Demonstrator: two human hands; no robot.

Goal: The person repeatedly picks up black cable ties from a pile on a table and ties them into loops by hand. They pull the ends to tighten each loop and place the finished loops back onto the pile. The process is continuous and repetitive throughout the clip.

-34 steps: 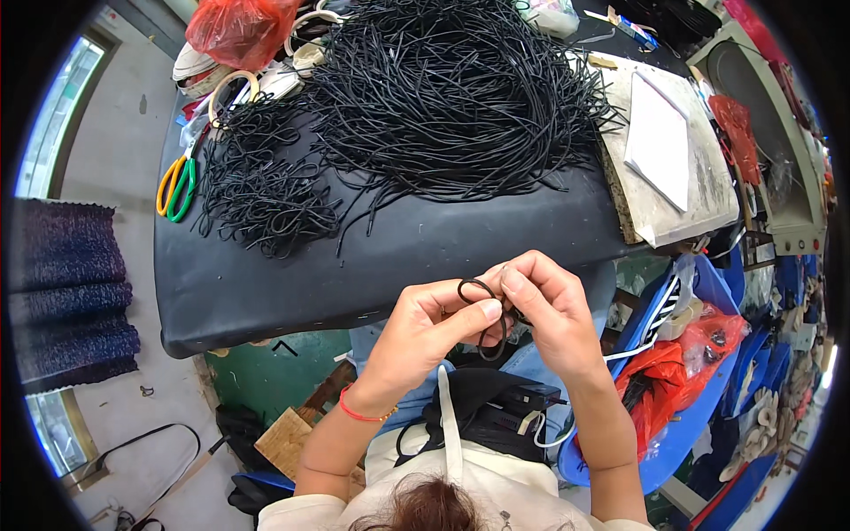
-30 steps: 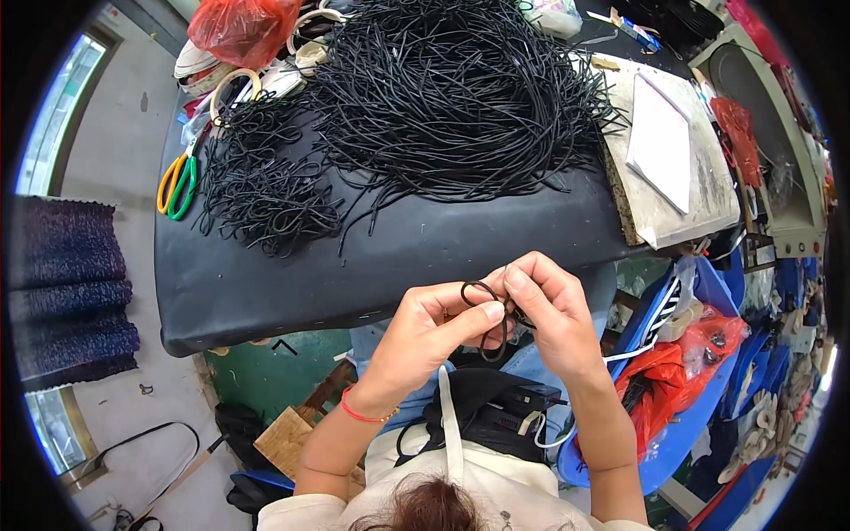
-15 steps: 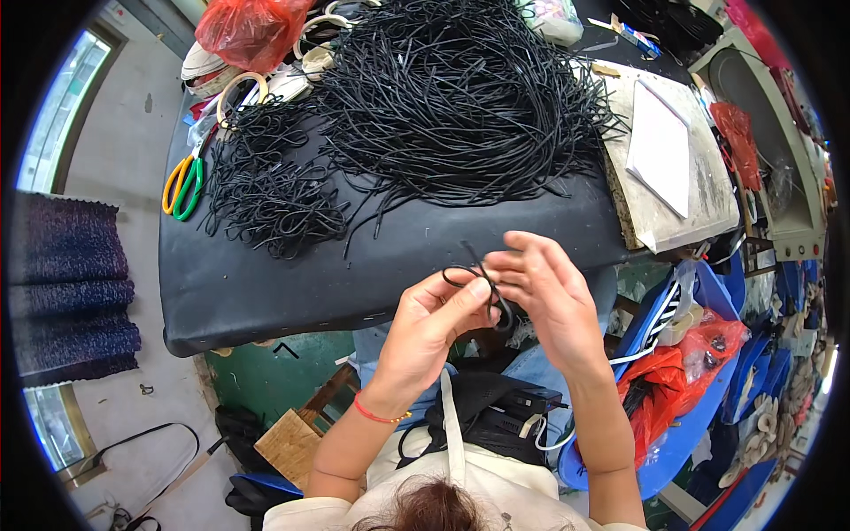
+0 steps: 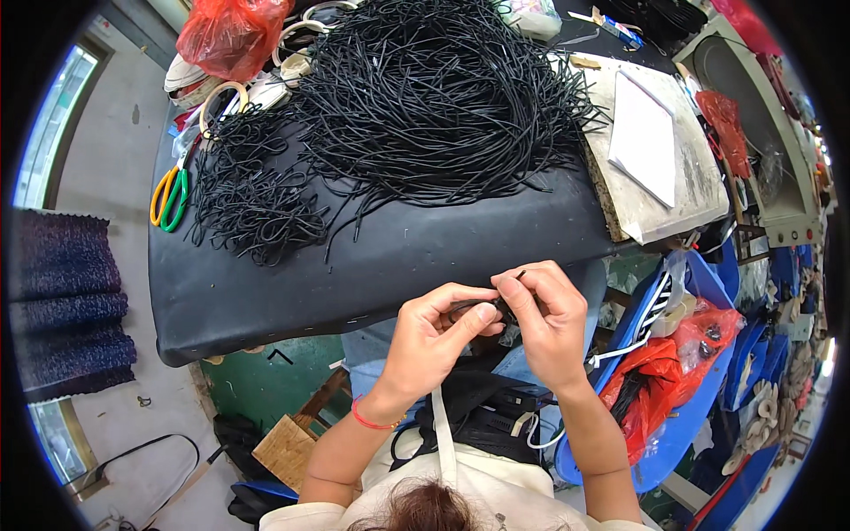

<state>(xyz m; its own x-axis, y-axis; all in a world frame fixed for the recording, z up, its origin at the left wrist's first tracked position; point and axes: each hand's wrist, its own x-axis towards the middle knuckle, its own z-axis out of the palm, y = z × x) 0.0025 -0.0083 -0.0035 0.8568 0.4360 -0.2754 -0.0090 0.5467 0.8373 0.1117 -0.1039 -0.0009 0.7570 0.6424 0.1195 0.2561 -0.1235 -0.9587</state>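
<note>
In front of my body, below the table's near edge, both hands meet over a short black cord. My left hand pinches it between thumb and fingers, with a red string bracelet at the wrist. My right hand is closed on the cord too, thumb against fingertips; most of the cord is hidden by the fingers. Beyond them, a large heap of long black cords covers the middle of the black table. Left of it lies a smaller pile of looped black cords.
Scissors with orange and green handles lie at the table's left edge, near a red plastic bag. On the right a worn board carries a white pad. A blue bin with red bags stands beside my right arm.
My right hand's fingers, spread before, have closed on the cord beside my left fingertips. The cord's loop, visible earlier, is now mostly covered. The view has shifted slightly.
</note>
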